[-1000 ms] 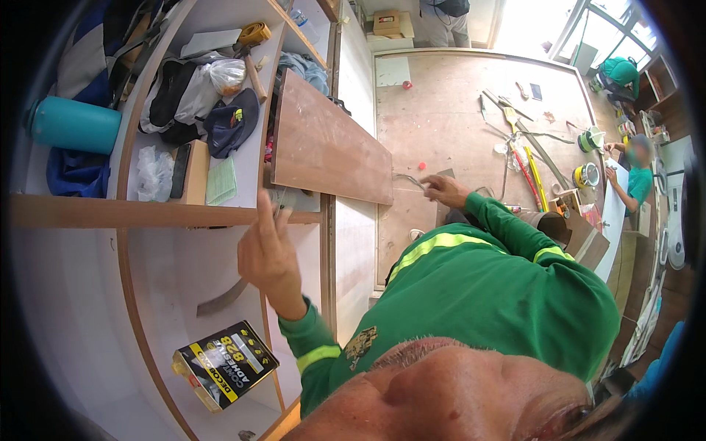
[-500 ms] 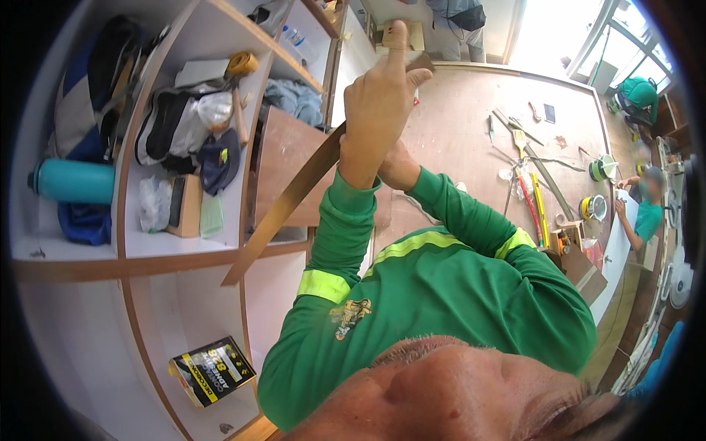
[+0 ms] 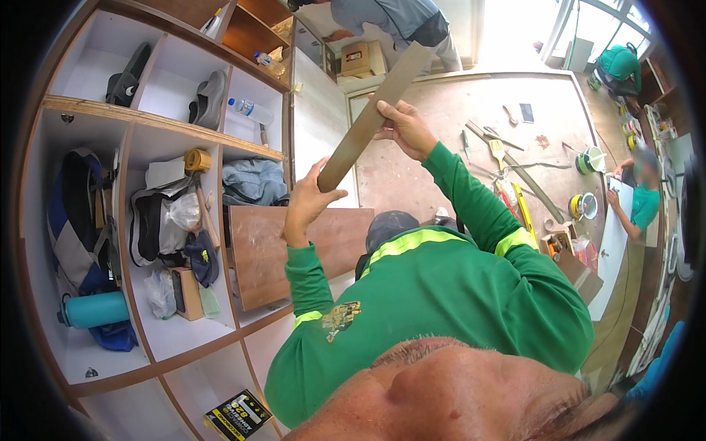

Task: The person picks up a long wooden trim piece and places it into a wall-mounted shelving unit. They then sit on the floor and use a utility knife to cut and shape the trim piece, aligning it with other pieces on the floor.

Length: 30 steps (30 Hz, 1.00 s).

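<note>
The L hand (image 3: 305, 204) was part-open, thumb spread from the fingers, w/ the lower end of a long, flat, brown strip (image 3: 364, 132) in the gap btwn them; couldn't tell how firmly it gripped. The R hand (image 3: 406, 131) was mostly closed, thumb & fingers pinching the strip's R edge approx midway along. The strip was up in the air at a slant, upper end to the R, btwn the shelving & the table. Both arms were in green sleeves w/ yellow-green bands.

Below the L hand, a wide, flat, reddish-brown board (image 3: 301, 246) jutted from a white, brown-edged shelf unit (image 3: 187, 375). In nearby compartments: a teal cylindrical bottle (image 3: 97, 310), a yellow-brown roll (image 3: 197, 159), a dark blue cap (image 3: 201, 257) & a wood-handled hammer (image 3: 208, 217). A black-&-yellow tin (image 3: 239, 417) was in a lower one.

To the R, a large, flat, light-brown table (image 3: 434, 110) bore a yellow brush (image 3: 498, 151), a dark rectangular phone (image 3: 526, 112) & a long yellow bar (image 3: 525, 213). At far R a co-worker in a green shirt (image 3: 646, 212) had hands at a long white panel (image 3: 610, 246); another in a blue-grey shirt (image 3: 386, 15) stood past the table's far edge.
</note>
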Available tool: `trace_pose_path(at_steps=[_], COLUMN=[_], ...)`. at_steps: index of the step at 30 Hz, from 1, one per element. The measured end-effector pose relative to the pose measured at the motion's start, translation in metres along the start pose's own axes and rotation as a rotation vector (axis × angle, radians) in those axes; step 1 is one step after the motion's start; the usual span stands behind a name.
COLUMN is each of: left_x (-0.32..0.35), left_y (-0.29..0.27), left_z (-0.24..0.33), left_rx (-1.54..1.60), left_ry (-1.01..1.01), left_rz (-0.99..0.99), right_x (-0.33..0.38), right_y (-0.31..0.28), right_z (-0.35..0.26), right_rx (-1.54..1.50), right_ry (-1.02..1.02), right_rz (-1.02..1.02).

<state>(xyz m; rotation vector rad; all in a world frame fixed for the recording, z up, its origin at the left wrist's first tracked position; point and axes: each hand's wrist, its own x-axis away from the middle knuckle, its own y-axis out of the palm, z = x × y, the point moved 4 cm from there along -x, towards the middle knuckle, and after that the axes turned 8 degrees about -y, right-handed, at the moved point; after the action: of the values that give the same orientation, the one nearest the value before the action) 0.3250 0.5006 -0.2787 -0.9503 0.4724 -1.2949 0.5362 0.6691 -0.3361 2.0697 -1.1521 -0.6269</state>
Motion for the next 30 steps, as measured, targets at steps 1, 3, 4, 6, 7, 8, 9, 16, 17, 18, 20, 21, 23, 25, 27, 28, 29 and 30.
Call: trace_pose_path(at_steps=[1,3,4,6,7,8,9,16,17,18,20,21,23,25,27,28,29,30], left_x=[-0.003,-0.011,-0.015,-0.019,-0.021,-0.024,-0.025,-0.034,-0.036,-0.039,-0.044,-0.047,-0.055,-0.064,-0.078,-0.081,-0.083,-0.080], left_y=[0.001,-0.005,-0.009,-0.021,-0.026,-0.032,-0.038,-0.093,-0.106,-0.120,-0.139,-0.152,-0.179,-0.206,-0.236,-0.251,-0.267,-0.283], left_z=[-0.002,-0.010,-0.015,-0.028,-0.038,-0.048,-0.052,-0.079,-0.072,-0.075,-0.080,-0.075,-0.071,-0.061,-0.052,-0.047,-0.044,-0.043], left_rx=[0.014,0.077,0.111,0.101,0.104,0.108,0.088,0.073,-0.012,-0.021,-0.029,-0.005,-0.038,-0.049,-0.148,-0.203,-0.226,-0.281], left_ry=[-0.030,-0.101,-0.131,-0.134,-0.147,-0.161,-0.178,-0.258,-0.274,-0.279,-0.301,-0.233,-0.214,-0.227,-0.180,-0.164,-0.223,-0.246], left_rz=[-0.008,-0.047,-0.065,0.029,0.058,0.088,0.112,0.343,0.414,0.487,0.609,0.687,0.757,0.772,0.851,0.898,0.939,1.026], right_x=[-0.009,-0.034,-0.047,-0.074,-0.089,-0.104,-0.121,-0.243,-0.267,-0.295,-0.345,-0.364,-0.392,-0.401,-0.410,-0.417,-0.422,-0.429], right_y=[-0.009,-0.033,-0.043,-0.056,-0.059,-0.061,-0.059,-0.038,-0.030,-0.023,-0.010,0.008,0.049,0.098,0.141,0.159,0.175,0.196], right_z=[-0.001,-0.003,-0.006,-0.009,-0.009,-0.009,-0.008,0.003,0.003,0.005,0.012,0.017,0.026,0.040,0.058,0.066,0.072,0.077], right_rx=[0.002,0.002,0.005,-0.003,0.006,0.017,0.022,0.062,0.056,0.064,0.088,0.069,0.015,-0.070,-0.130,-0.133,-0.136,-0.145], right_ry=[0.005,-0.002,-0.009,-0.026,-0.024,-0.023,-0.005,0.059,0.051,0.057,0.084,0.082,0.087,0.132,0.180,0.190,0.200,0.215], right_rz=[0.006,0.005,0.005,0.016,0.016,0.015,0.006,-0.052,-0.077,-0.120,-0.185,-0.212,-0.250,-0.354,-0.437,-0.483,-0.531,-0.596])
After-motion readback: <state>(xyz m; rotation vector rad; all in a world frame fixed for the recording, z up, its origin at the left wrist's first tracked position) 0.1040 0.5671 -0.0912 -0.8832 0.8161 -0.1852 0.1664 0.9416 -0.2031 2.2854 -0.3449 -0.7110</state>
